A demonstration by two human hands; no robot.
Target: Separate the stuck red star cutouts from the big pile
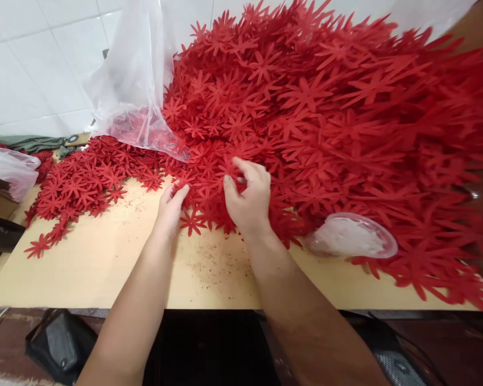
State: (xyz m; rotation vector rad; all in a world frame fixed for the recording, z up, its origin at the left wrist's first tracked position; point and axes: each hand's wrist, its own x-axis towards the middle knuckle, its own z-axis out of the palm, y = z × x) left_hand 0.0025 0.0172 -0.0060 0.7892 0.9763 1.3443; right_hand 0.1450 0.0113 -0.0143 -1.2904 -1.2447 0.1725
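Right hand (249, 201) pinches red flower cutouts (306, 107) at the heap's near edge, fingers curled to pick a few loose. Left hand (169, 210) lies flat, fingers together, steadying the edge. The heap covers the counter (104, 268), spilling from a clear plastic bag (132, 86). Small plastic dish (351, 236) beside the right wrist.

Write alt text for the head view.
Two bare hands work at the edge of a big pile of red flower-shaped cutouts on a tan table: the right hand pinches some, the left hand touches others. A clear plastic bag lies behind.
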